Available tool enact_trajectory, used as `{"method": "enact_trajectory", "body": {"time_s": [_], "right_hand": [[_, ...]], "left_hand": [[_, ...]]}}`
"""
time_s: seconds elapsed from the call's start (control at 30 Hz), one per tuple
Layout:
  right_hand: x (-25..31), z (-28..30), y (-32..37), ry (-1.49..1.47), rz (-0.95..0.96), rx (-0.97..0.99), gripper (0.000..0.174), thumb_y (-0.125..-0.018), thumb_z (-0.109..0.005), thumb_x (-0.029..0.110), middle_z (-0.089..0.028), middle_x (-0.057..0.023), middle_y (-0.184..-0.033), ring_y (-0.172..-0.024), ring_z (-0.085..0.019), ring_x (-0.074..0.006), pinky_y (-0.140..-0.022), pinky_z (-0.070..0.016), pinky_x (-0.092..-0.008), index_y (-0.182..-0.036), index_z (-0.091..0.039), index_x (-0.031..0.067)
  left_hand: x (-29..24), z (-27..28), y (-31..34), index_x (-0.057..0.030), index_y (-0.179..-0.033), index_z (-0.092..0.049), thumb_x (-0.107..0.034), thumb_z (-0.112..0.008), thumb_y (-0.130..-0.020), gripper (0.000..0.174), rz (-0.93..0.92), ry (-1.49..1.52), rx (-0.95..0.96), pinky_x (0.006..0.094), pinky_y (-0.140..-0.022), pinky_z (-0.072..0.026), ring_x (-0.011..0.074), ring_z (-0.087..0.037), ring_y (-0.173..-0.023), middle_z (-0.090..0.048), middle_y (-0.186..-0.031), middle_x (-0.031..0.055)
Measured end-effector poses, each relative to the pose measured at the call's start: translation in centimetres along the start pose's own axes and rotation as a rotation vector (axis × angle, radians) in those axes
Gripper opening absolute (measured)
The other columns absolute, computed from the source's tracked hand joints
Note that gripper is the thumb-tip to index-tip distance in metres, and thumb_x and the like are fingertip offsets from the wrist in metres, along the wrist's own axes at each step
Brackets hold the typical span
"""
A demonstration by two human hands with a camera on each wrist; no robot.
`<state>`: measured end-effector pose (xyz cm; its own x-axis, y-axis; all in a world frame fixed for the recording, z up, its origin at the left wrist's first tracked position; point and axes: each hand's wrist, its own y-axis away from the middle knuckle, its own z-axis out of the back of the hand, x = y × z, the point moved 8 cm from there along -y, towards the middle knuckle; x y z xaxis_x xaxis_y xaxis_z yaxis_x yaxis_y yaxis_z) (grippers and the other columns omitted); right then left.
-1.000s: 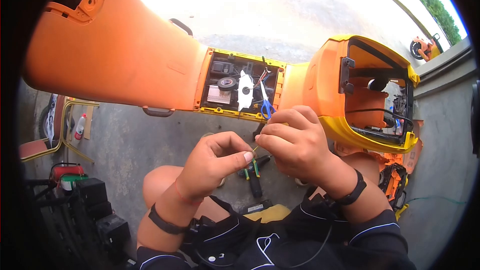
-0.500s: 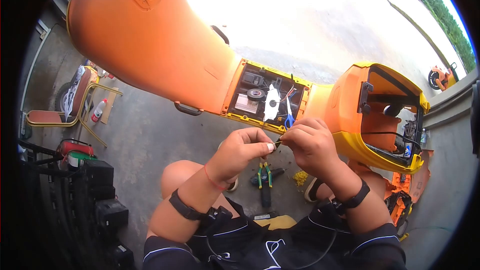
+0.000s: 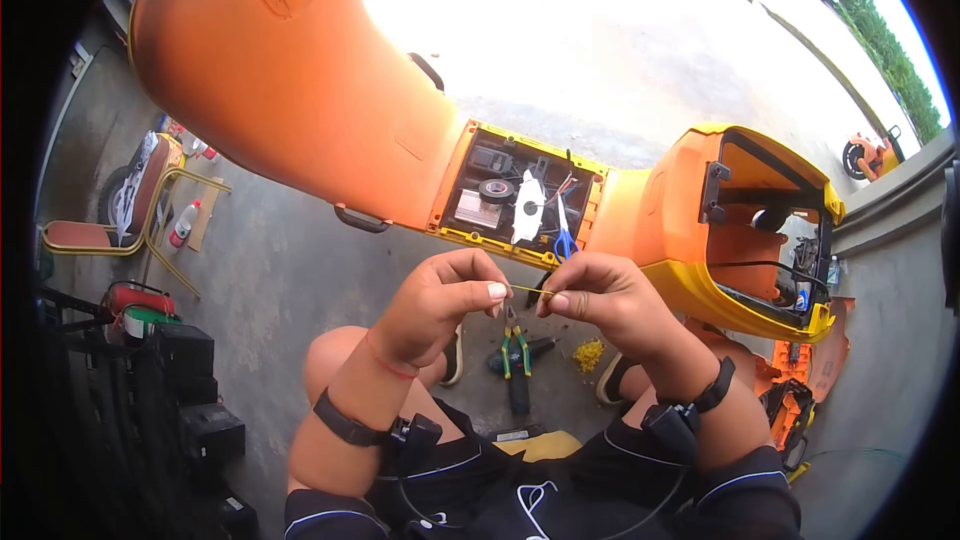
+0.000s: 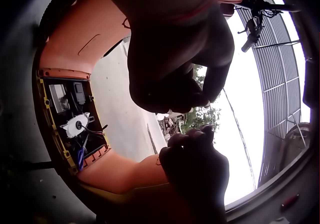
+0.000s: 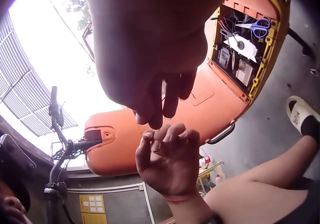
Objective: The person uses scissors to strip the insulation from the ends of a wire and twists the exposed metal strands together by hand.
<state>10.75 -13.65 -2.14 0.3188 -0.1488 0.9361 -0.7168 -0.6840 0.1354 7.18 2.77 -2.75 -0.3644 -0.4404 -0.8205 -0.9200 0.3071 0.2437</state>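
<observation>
A thin yellow-green wire (image 3: pixel 530 289) stretches between both hands in the head view. The left hand (image 3: pixel 440 302) pinches one end between thumb and fingers; the right hand (image 3: pixel 606 302) pinches the other. Beyond them is the open compartment of an orange vehicle body (image 3: pixel 400 140), holding a black tape roll (image 3: pixel 495 191), a white piece (image 3: pixel 528 208) and blue-handled scissors (image 3: pixel 565 244). In the left wrist view the left hand (image 4: pixel 177 64) is dark, with the right hand (image 4: pixel 197 166) below. The right wrist view shows the left hand (image 5: pixel 170 161) under the right hand (image 5: pixel 150 54).
On the floor below the hands lie green-yellow pliers (image 3: pixel 516 352), a dark tool (image 3: pixel 519 395) and a heap of yellow bits (image 3: pixel 589 354). A chair (image 3: pixel 90 237) and bottle (image 3: pixel 184 225) stand left, above black boxes (image 3: pixel 185 360). Orange parts (image 3: pixel 795 390) lie right.
The hands have moved slightly apart since half a second ago, and more of the wire shows between them. The head view first shifted, moving the vehicle rightward in the picture, then slightly back left.
</observation>
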Motion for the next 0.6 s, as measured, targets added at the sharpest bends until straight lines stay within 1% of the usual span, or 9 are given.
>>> {"method": "enact_trajectory", "body": {"time_s": [0.03, 0.17, 0.27, 0.33, 0.4, 0.47, 0.5, 0.57, 0.6], "right_hand": [[0.0, -0.1, -0.3, -0.068, -0.017, 0.014, 0.012, -0.096, -0.073, 0.008, -0.073, -0.0066, -0.098, -0.095, -0.069, -0.0157, -0.088, -0.054, -0.0311, -0.103, -0.069, -0.0003], [0.7, 0.0, -0.7, -0.042, 0.016, 0.005, 0.013, -0.096, -0.072, 0.008, -0.073, -0.0068, -0.098, -0.095, -0.069, -0.0154, -0.087, -0.0535, -0.0306, -0.105, -0.068, -0.0002], [0.6, 0.2, -1.0, -0.023, -0.006, -0.029, 0.013, -0.096, -0.072, 0.01, -0.073, -0.0065, -0.098, -0.094, -0.068, -0.0143, -0.085, -0.0529, -0.0293, -0.104, -0.068, 0.0009], [0.2, 0.9, -1.2, 0.015, -0.035, -0.078, 0.014, -0.096, -0.074, 0.013, -0.073, -0.0056, -0.098, -0.093, -0.067, -0.0126, -0.083, -0.0514, -0.0277, -0.104, -0.069, 0.0023], [0.1, 1.0, -1.4, 0.028, -0.037, -0.103, 0.015, -0.096, -0.074, 0.015, -0.072, -0.0047, -0.099, -0.093, -0.066, -0.0114, -0.083, -0.0508, -0.027, -0.104, -0.069, 0.0029], [-0.1, 1.1, -1.5, 0.043, -0.039, -0.131, 0.016, -0.096, -0.075, 0.016, -0.072, -0.0039, -0.099, -0.093, -0.065, -0.0101, -0.083, -0.0502, -0.0264, -0.104, -0.07, 0.0034], [-0.5, 1.2, -1.5, 0.015, -0.05, -0.153, 0.017, -0.095, -0.076, 0.016, -0.072, -0.0036, -0.1, -0.095, -0.064, -0.0108, -0.086, -0.0497, -0.0277, -0.105, -0.07, 0.0038], [-0.8, 1.0, -1.7, -0.013, -0.06, -0.18, 0.017, -0.095, -0.076, 0.016, -0.071, -0.0033, -0.1, -0.096, -0.064, -0.0114, -0.09, -0.0491, -0.0289, -0.105, -0.07, 0.0042], [-1.0, 0.8, -1.8, -0.043, -0.075, -0.189, 0.018, -0.095, -0.077, 0.017, -0.07, -0.0025, -0.101, -0.096, -0.062, -0.0106, -0.089, -0.0489, -0.0284, -0.106, -0.071, 0.004]], "left_hand": [[-0.3, 0.2, -0.1, -0.0009, -0.094, -0.063, -0.004, -0.064, -0.092, 0.004, -0.017, 0.013, -0.022, 0.0293, -0.083, -0.0474, 0.0151, -0.059, -0.087, -0.065, -0.092, 0.0087], [-0.8, 0.3, -0.4, -0.0014, -0.095, -0.063, -0.005, -0.063, -0.093, 0.004, -0.05, 0.024, -0.018, 0.0295, -0.083, -0.0479, 0.0154, -0.06, -0.087, -0.065, -0.09, 0.008], [-0.9, 1.2, -0.5, -0.0019, -0.097, -0.063, -0.007, -0.062, -0.095, 0.005, -0.09, 0.03, -0.08, 0.0297, -0.084, -0.0484, 0.016, -0.061, -0.089, -0.065, -0.09, 0.0074], [-1.5, 2.8, -0.5, -0.0023, -0.102, -0.067, -0.01, -0.063, -0.097, 0.01, -0.188, 0.18, -0.179, 0.0281, -0.085, -0.0474, 0.0122, -0.061, -0.09, -0.067, -0.092, 0.0043], [-1.3, 3.3, -0.7, -0.0029, -0.106, -0.068, -0.012, -0.061, -0.099, 0.013, -0.201, 0.161, -0.179, 0.0278, -0.084, -0.0475, 0.0122, -0.061, -0.092, -0.068, -0.095, 0.0036], [-1.0, 3.1, -0.6, -0.0015, -0.119, -0.068, -0.014, -0.061, -0.102, 0.023, -0.159, -0.042, -0.249, 0.0266, -0.086, -0.0482, 0.0112, -0.061, -0.1, -0.069, -0.105, 0.0039], [-0.8, 2.4, -0.6, -0.0015, -0.119, -0.068, -0.014, -0.061, -0.102, 0.023, -0.155, -0.044, -0.243, 0.0266, -0.086, -0.0482, 0.0112, -0.061, -0.1, -0.069, -0.105, 0.0039], [0.4, 0.8, -0.8, -0.0002, -0.134, -0.064, -0.018, -0.063, -0.104, 0.035, -0.068, -0.203, -0.223, 0.0278, -0.096, -0.0485, 0.0115, -0.06, -0.114, -0.069, -0.121, 0.0057], [0.7, 0.3, -1.0, -0.0002, -0.134, -0.064, -0.018, -0.063, -0.104, 0.035, -0.065, -0.203, -0.22, 0.0278, -0.096, -0.0485, 0.0115, -0.06, -0.114, -0.069, -0.121, 0.0057]]}}
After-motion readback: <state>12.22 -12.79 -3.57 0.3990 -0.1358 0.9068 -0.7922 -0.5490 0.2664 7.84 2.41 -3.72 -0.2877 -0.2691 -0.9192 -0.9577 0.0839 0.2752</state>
